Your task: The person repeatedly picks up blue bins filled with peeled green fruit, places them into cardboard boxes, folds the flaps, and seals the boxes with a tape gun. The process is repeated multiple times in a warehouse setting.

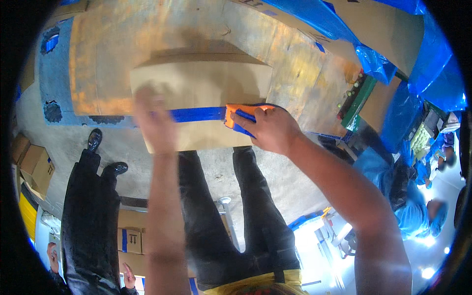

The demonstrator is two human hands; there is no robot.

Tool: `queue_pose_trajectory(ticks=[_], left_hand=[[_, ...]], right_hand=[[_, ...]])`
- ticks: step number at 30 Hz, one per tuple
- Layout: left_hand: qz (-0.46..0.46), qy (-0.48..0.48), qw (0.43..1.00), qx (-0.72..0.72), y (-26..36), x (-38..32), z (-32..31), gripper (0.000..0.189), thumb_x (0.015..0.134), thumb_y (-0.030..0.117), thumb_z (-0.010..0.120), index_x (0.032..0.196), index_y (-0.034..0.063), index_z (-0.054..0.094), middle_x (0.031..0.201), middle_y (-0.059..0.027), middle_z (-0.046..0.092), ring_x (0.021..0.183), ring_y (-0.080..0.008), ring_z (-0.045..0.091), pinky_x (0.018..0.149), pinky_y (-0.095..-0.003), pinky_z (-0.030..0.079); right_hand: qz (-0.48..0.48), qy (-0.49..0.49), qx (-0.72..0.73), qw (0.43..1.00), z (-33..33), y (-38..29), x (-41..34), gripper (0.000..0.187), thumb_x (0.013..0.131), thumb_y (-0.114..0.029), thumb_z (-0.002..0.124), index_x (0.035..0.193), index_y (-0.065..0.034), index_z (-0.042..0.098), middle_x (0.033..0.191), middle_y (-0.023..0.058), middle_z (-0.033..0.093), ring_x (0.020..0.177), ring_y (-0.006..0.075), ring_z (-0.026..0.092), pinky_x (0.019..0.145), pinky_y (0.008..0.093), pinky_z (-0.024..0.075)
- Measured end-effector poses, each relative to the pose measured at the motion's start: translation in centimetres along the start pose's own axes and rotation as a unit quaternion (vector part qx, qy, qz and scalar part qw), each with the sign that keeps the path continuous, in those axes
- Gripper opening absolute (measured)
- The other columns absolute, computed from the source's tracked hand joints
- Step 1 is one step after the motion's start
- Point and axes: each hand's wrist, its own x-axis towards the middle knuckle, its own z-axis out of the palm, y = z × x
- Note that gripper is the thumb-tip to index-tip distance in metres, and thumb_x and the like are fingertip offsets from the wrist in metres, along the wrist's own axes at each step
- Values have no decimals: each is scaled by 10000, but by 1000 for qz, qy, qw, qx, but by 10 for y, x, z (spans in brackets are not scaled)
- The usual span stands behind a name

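A cardboard box stands in front of me with a strip of blue adhesive tape across its face. My right hand is closed around an orange and blue tape dispenser, which touches the box at the right end of the strip. On the left part of the same box, my left hand is blurred by motion, at or just over the left end of the tape; whether it touches the cardboard cannot be told.
Worn metal sheeting lies under and behind the box. Another person in dark trousers stands at the left on the concrete floor. Blue plastic film drapes over cartons at the upper right. More people are at the far right; small cartons stand far left.
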Motion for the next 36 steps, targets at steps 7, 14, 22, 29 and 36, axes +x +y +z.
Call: queue_pose_trajectory(ticks=[7,14,22,29,36], left_hand=[[25,28,962,272,55,-24,95,683,1001,369,588,1602,85,428,1687,-289,292,1570,-506,220,1257,-633,132],[8,74,946,315,51,-41,113,711,1049,471,509,1629,79,387,1679,-289,311,1565,-484,250,1242,-619,187],[54,92,935,339,44,-40,117,652,1081,473,447,1602,82,418,1657,-287,344,1552,-462,282,1240,-603,199],[57,98,929,351,34,-37,104,633,1090,464,435,1600,89,426,1660,-278,340,1543,-462,296,1233,-578,232],[33,84,943,321,48,-34,117,662,1075,489,463,1600,88,420,1681,-243,321,1555,-430,282,1246,-558,204]], right_hand=[[-13,52,66,996,19,-8,3,553,962,-224,617,1511,-241,554,1059,196,720,840,330,768,735,504,605],[-3,131,108,985,26,-4,-1,554,910,-164,647,1459,-212,595,1006,172,707,755,296,755,636,425,595],[-9,66,104,992,44,89,-99,612,953,-107,661,1541,-222,538,941,155,666,770,299,735,726,414,618],[95,57,203,973,93,130,-117,393,1022,-223,587,1411,-217,640,908,118,735,826,302,758,700,450,604],[68,46,171,982,134,93,48,269,929,-223,670,1156,-133,783,994,153,767,916,306,758,770,483,599]])
